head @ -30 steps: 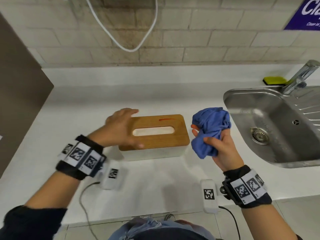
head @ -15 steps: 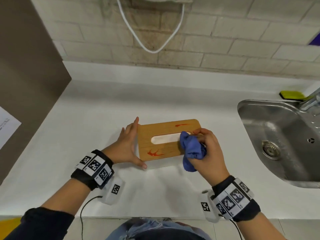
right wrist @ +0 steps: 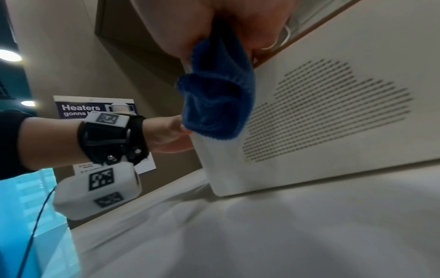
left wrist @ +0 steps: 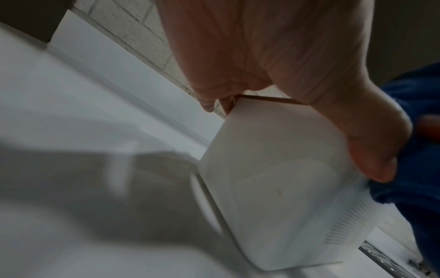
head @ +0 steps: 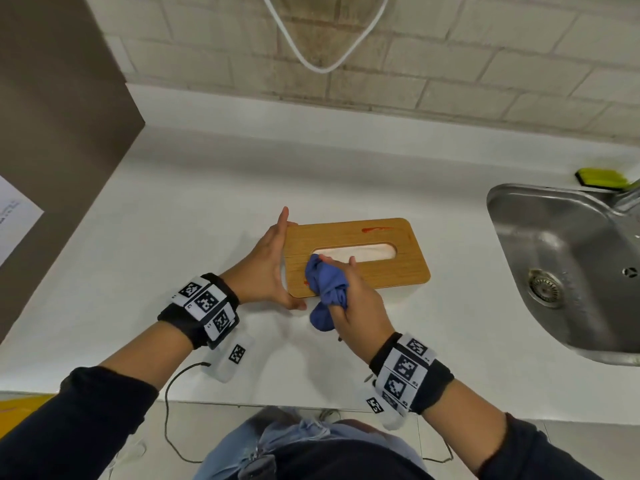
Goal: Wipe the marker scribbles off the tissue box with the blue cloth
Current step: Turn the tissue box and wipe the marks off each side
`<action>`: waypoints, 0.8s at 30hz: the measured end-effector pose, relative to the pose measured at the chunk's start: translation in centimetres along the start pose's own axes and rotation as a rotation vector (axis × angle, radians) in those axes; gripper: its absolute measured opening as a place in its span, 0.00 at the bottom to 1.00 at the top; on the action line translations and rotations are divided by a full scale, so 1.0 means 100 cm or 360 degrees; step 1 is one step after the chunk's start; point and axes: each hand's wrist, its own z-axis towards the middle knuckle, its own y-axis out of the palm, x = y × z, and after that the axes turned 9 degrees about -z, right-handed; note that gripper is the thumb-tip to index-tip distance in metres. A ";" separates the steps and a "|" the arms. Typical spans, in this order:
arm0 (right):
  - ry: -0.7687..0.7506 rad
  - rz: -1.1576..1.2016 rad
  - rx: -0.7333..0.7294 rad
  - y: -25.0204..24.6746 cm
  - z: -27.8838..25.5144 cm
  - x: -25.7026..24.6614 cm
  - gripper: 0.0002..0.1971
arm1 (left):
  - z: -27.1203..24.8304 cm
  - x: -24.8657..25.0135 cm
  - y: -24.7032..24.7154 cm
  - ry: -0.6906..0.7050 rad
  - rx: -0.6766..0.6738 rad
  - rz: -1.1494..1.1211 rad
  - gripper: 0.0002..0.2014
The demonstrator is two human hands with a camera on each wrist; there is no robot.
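a white countertop (head: 194, 216) is being shown running along a wall of pale bricks (head: 467, 64). against that wall, above the countertop, a white cable (head: 322, 68) is being seen hanging in a loop. a brown panel (head: 59, 126) is standing at the countertop's left end, with a white sheet (head: 14, 223) fixed to it. a steel sink (head: 568, 265) is being shown set into the countertop's right side, and a yellow-green sponge (head: 601, 177) is lying behind it. in the right wrist view, a poster reading "heaters" (right wrist: 95, 111) is being seen on a beige wall, and round ceiling lights (right wrist: 9, 54) are glowing above it.
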 end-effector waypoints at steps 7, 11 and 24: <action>-0.0171 0.0162 -0.0198 -0.005 0.012 0.000 0.11 | -0.001 -0.005 0.001 0.0089 0.0009 -0.0070 0.75; -0.0053 0.0579 -0.0098 -0.031 0.017 0.002 0.07 | -0.004 -0.004 0.004 0.0076 0.0037 -0.0122 0.75; -0.0060 -0.0322 -0.0223 -0.037 0.049 -0.032 0.14 | -0.002 -0.001 -0.004 0.0040 -0.0023 -0.0077 0.75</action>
